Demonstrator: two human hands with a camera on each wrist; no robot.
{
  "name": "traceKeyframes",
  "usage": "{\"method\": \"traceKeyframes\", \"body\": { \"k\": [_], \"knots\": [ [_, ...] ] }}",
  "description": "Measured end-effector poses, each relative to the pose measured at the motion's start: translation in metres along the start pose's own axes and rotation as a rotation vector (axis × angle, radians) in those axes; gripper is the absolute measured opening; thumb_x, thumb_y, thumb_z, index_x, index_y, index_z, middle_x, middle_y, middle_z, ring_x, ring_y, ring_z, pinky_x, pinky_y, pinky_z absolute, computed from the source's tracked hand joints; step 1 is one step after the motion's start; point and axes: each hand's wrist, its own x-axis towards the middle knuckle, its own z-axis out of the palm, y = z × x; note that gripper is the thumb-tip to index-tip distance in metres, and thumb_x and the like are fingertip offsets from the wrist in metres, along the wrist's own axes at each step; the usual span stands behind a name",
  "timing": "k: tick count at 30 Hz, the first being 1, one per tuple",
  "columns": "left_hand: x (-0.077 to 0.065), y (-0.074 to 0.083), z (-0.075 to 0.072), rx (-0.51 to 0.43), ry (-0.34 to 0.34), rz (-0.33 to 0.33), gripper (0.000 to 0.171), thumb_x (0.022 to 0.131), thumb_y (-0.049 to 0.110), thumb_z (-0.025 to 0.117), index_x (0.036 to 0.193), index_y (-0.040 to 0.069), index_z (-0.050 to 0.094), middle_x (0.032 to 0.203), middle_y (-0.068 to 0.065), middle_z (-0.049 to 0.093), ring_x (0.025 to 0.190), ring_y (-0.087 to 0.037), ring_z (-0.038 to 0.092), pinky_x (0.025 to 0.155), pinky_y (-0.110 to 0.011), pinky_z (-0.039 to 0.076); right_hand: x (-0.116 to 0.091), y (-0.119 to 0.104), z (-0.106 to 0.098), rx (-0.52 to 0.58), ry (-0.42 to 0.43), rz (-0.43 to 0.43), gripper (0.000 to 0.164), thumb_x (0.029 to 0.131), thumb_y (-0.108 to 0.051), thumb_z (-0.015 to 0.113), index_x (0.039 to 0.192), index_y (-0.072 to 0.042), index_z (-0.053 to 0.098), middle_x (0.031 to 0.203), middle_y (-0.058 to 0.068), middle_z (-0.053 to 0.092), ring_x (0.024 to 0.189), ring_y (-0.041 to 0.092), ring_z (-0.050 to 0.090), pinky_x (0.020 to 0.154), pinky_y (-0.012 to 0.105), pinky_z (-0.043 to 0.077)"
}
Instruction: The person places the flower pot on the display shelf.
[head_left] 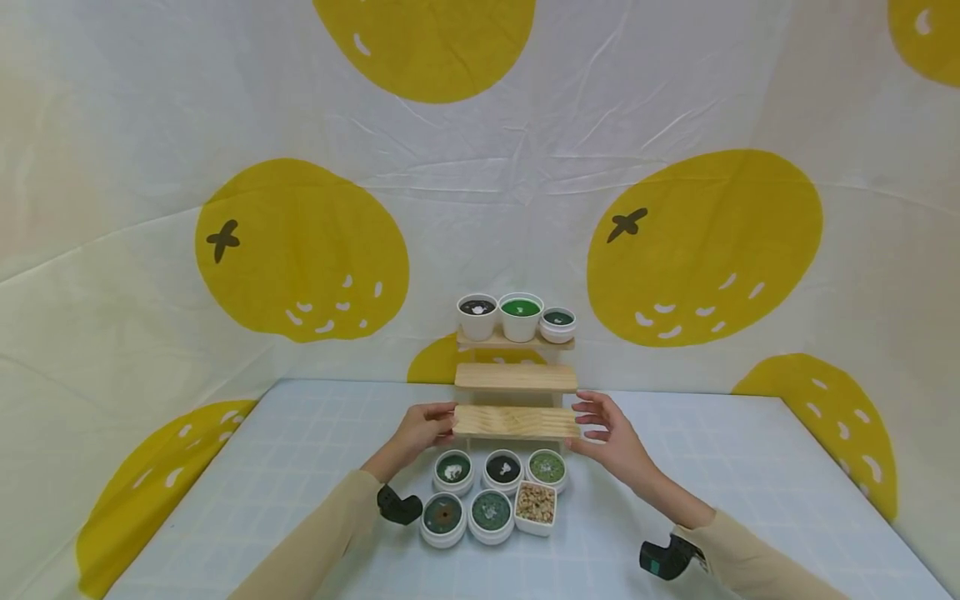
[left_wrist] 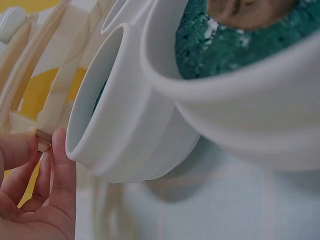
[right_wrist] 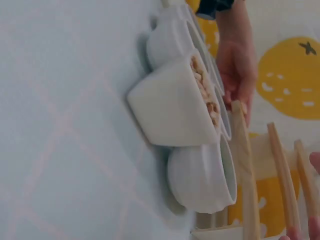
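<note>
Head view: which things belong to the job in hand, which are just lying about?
Likely job: tiered wooden stand; left hand and right hand at its lowest shelf; three pots on top; five round pots and square pot in front.

Just about: checked tablecloth; fruit-print backdrop.

I've got a creased whitish backdrop (head_left: 491, 242) ahead, printed with big yellow fruit (head_left: 300, 275); below it, a pale-blue tabletop (head_left: 285, 450), faintly gridded.

Near the back edge of the table (head_left: 742, 458) I see a stand (head_left: 516, 423) of matt, grained wood; the white pots (head_left: 491, 537) look smooth, the pebbly filling (head_left: 536, 502) rough.
</note>
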Motion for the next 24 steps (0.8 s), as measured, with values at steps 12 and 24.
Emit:
{"method": "traceKeyframes", "body": {
  "k": [12,24],
  "knots": [
    [0.0,0.0,0.001,-0.004,-0.003,-0.006,0.039,0.092,0.004,0.06,0.13,-0.003,0.057,0.109,-0.018,0.064,0.073,-0.011,0.061,0.073,-0.029,0.06,-0.037,0.01,0.008,0.005,-0.136,0.052,0.073,0.076,-0.011,0.08,0.137,-0.004,0.041,0.129,0.022,0.054,0.109,0.027,0.056,0.09,0.038,0.051],
    [-0.002,0.001,0.0,-0.008,-0.006,-0.017,0.038,0.093,0.003,0.058,0.131,-0.003,0.056,0.11,-0.018,0.063,0.075,-0.012,0.061,0.074,-0.029,0.06,-0.057,0.02,0.015,0.038,-0.226,0.11,0.074,0.073,-0.012,0.082,0.134,0.001,0.043,0.123,0.021,0.057,0.105,0.024,0.057,0.084,0.032,0.051]
  ]
}}
